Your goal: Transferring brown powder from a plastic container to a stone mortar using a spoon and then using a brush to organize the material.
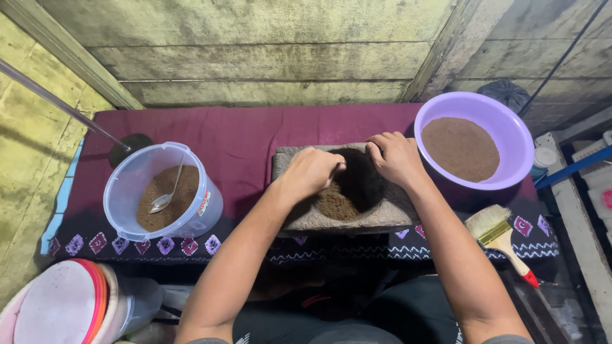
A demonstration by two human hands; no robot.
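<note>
**Working the Brown Powder in the Stone Mortar**

Position. The stone mortar (357, 191) sits on the maroon cloth (242, 137) covering the table, directly in front of you, between the clear plastic tub (162, 191) and the purple basin (475, 140).

Hands. Your left hand (311, 171) is curled down into the hollow, fingers closed toward the brown powder (336, 205). Whether it grips a tool or only the powder cannot be told; the fingers hide it. Your right hand (396, 156) lies over the far rim of the mortar, fingers bent and gripping the stone, holding nothing else.

Technique, as a judgement from this view:
1. Keep the right hand pressed on the rim so the stone does not shift on the cloth.
2. Work the left hand from the wall of the hollow toward the near lip, where the powder is gathered.
3. Keep movements low; fine powder would likely spill over the shallow lip onto the cloth.

Containers.
- Stone mortar: a small heap of brown powder at the near side; the rest of the hollow is dark and looks nearly bare.
- Clear plastic tub: brown powder covering the bottom, with a metal spoon (164, 194) resting in it.
- Purple basin: a broad, level layer of brown powder.

A paintbrush (500, 239) lies just beside the mortar, on your right.
</note>
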